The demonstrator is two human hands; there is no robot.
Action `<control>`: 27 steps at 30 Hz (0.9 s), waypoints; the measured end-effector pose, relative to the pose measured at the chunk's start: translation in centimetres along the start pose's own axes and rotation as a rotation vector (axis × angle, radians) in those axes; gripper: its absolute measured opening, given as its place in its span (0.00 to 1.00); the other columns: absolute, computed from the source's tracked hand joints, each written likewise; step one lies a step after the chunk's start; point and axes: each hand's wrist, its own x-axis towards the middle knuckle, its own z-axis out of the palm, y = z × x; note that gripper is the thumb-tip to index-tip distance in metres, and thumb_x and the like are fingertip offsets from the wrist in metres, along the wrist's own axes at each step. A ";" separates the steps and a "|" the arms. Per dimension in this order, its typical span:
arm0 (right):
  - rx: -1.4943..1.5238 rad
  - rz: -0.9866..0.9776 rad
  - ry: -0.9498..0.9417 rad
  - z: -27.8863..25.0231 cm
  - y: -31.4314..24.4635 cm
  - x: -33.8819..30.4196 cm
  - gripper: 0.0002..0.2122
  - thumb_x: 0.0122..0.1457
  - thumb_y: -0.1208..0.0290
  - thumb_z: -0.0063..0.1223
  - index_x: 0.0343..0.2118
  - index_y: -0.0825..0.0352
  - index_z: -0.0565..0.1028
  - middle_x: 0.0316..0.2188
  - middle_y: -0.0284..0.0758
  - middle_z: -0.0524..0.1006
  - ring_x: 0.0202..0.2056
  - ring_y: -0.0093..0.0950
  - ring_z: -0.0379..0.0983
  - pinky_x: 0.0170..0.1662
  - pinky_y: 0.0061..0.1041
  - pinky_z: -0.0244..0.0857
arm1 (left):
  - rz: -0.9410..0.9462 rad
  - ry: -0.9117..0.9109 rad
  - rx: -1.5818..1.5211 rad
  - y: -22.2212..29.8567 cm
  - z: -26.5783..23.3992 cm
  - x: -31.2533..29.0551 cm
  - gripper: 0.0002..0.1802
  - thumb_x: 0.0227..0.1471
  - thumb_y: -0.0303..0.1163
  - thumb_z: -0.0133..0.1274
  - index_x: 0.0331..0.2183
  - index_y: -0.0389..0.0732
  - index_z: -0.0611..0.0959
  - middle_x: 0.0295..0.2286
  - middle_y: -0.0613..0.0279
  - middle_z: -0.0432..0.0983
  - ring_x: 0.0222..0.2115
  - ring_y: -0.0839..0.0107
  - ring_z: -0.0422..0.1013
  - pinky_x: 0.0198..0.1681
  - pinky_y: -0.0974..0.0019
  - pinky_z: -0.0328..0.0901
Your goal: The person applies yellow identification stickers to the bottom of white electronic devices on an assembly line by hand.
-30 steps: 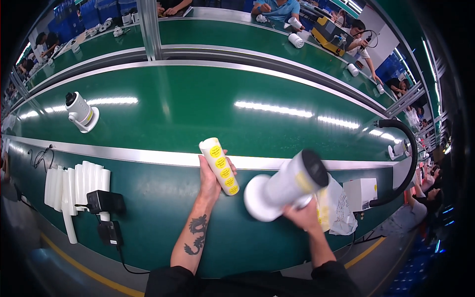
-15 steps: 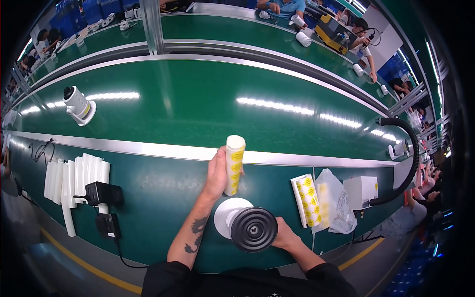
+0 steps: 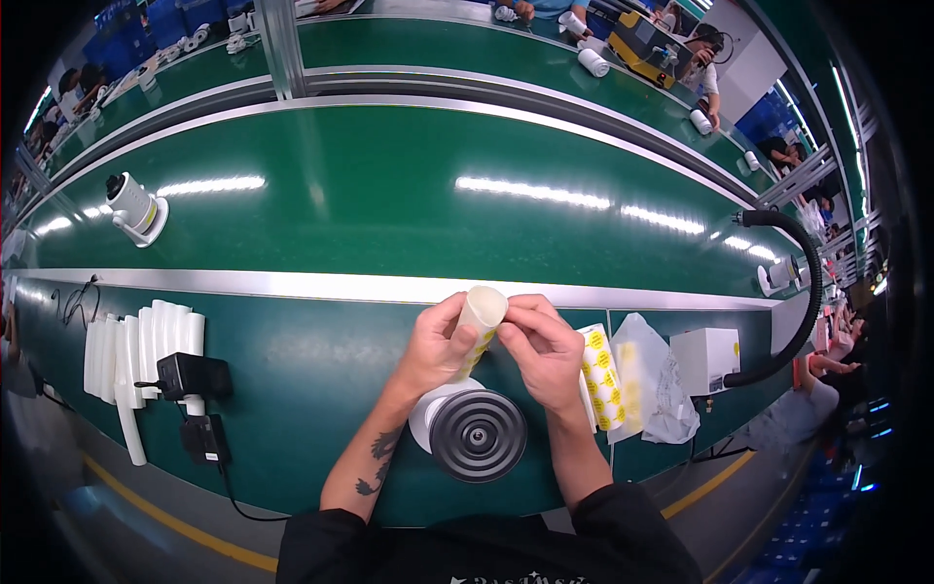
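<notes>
My left hand (image 3: 438,343) is wrapped round a rolled sheet of round yellow labels (image 3: 484,308), its open end tilted up. At the rim of that roll, the fingers and thumb of my right hand (image 3: 547,352) pinch the edge. Just below my hands stands a white device with a black, ring-grooved round face (image 3: 478,436); its white round base (image 3: 424,420) shows behind. Neither hand touches this device. To the right of my right hand lies another folded sheet of yellow labels (image 3: 605,375).
Several white foam tubes (image 3: 146,350) and black power adapters (image 3: 193,376) lie at left. At right are a clear plastic bag (image 3: 666,399), a white box (image 3: 707,360) and a black flexible hose (image 3: 809,292). A white camera (image 3: 136,209) stands on the green belt. Co-workers sit beyond.
My right hand has left the black-faced device and moved up to the label roll's rim. The roll, in my left hand, has tipped so its open end shows.
</notes>
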 end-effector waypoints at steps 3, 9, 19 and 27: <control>0.021 0.003 0.004 0.5 0.5 0.0 0.11 0.50 0.85 0.51 0.38 0.75 0.72 0.36 0.39 0.71 0.33 0.24 0.70 0.35 0.19 0.67 | 0.021 0.040 0.104 -0.4 -1.1 -0.2 0.33 0.46 0.59 0.48 0.32 0.33 0.74 0.26 0.66 0.69 0.27 0.80 0.65 0.29 0.75 0.62; 0.055 0.069 0.016 0.4 -0.4 -0.2 0.11 0.49 0.85 0.52 0.38 0.76 0.72 0.35 0.39 0.73 0.34 0.23 0.70 0.36 0.18 0.67 | 0.022 0.017 0.277 -0.3 -1.3 -0.1 0.29 0.50 0.56 0.46 0.27 0.34 0.75 0.17 0.66 0.68 0.20 0.82 0.62 0.21 0.75 0.59; 0.275 0.127 0.129 0.7 -0.2 -0.7 0.10 0.48 0.87 0.52 0.36 0.77 0.72 0.34 0.42 0.73 0.33 0.25 0.72 0.37 0.21 0.70 | 0.096 0.014 0.256 -0.1 -0.9 -0.1 0.28 0.51 0.53 0.46 0.26 0.33 0.76 0.18 0.63 0.72 0.21 0.80 0.66 0.23 0.74 0.62; 0.227 0.158 0.182 0.5 0.0 -1.1 0.08 0.49 0.87 0.51 0.34 0.78 0.71 0.33 0.42 0.73 0.30 0.25 0.74 0.34 0.22 0.72 | 0.047 -0.030 0.264 1.0 -0.5 -0.2 0.26 0.51 0.51 0.47 0.28 0.33 0.77 0.19 0.63 0.72 0.21 0.80 0.65 0.24 0.73 0.61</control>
